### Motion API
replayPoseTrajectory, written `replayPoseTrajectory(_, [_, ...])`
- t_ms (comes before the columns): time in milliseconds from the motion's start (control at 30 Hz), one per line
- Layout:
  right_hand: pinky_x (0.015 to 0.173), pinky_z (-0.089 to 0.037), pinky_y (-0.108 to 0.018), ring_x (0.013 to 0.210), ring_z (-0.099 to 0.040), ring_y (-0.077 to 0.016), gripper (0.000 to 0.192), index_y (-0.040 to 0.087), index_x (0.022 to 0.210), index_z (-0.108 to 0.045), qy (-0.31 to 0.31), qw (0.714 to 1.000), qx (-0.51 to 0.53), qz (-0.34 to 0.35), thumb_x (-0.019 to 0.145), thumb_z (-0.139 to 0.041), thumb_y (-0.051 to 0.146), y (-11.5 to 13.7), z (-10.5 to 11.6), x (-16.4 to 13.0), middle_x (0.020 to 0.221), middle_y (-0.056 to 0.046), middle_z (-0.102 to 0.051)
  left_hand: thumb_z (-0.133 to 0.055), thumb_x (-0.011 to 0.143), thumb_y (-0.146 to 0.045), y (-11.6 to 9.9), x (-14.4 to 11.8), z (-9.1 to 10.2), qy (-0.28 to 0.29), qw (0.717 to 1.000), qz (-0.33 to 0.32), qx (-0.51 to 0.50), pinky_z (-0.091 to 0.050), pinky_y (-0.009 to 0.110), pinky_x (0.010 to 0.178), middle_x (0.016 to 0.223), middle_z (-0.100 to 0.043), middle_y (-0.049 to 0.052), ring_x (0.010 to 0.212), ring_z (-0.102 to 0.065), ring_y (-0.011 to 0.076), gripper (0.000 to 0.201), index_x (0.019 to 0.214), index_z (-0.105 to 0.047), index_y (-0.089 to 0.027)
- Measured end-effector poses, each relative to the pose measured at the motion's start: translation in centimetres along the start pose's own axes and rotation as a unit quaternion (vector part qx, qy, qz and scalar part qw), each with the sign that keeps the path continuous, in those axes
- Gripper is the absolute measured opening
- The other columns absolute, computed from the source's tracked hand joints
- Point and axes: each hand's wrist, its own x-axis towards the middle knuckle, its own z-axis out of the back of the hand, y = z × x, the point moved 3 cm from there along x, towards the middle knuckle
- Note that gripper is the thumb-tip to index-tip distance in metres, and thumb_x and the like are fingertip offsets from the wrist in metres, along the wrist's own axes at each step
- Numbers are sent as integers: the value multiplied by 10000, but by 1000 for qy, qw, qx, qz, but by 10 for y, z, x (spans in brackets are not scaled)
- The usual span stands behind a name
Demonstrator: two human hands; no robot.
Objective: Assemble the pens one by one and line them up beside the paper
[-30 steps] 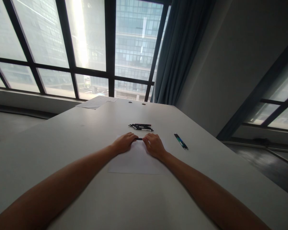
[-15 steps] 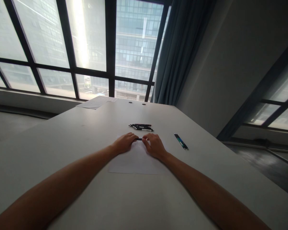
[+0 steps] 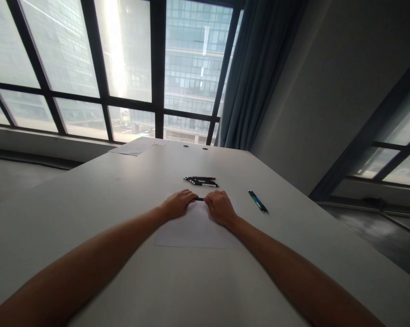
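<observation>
Between my two hands a dark pen (image 3: 200, 199) lies crosswise above a white sheet of paper (image 3: 191, 234). Fingers of my left hand (image 3: 179, 202) are closed on its left end. My right hand (image 3: 220, 207) is closed round its right end. Only the short middle of the pen shows; both ends are hidden in the fingers. Just beyond my hands lie several black pens (image 3: 203, 181), side by side on the white table (image 3: 123, 227).
Right of my right hand, two pens with blue and green parts (image 3: 258, 201) lie slanted together. More sheets of paper (image 3: 137, 146) rest at the far left of the table. Two round discs (image 3: 205, 148) sit near its far edge, below a window and a blue curtain (image 3: 241, 113).
My right hand's thumb and fingers have closed in around the pen's right end. The left hand and the pens on the table stay nearly the same.
</observation>
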Motion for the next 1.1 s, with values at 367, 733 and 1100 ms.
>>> replayPoseTrajectory(367, [770, -316, -333, 771, -532, -189, 331, 165, 777, -616, 3, 999, -5, 44, 991, -387, 274, 2, 2, 0, 765, -62, -639, -403, 983, -248, -1, -1, 2, -19, 999, -29, 17, -525, 322, 830, 964, -696, 94, 917, -628, 190, 285, 1143, -626, -172])
replayPoseTrajectory(733, [570, -297, -282, 542, -458, -138, 439, 194, 535, -474, -64, 984, 118, -115, 945, -394, 328, -10, -4, 1, 544, -9, -536, -448, 980, -348, -6, 2, 6, -54, 994, -16, 96, -515, 322, 730, 893, -711, 89, 835, -638, 201, 293, 1126, -636, -177])
replayPoseTrajectory(1100, [845, -425, -392, 909, -555, -227, 245, 192, 944, -609, -144, 987, 47, 57, 951, -460, 387, 4, 19, -2, 919, -95, -633, -496, 952, -354, 1, 0, 10, -100, 989, 71, 88, -481, 286, 690, 790, -666, 51, 723, -612, 164, 241, 996, -659, -183])
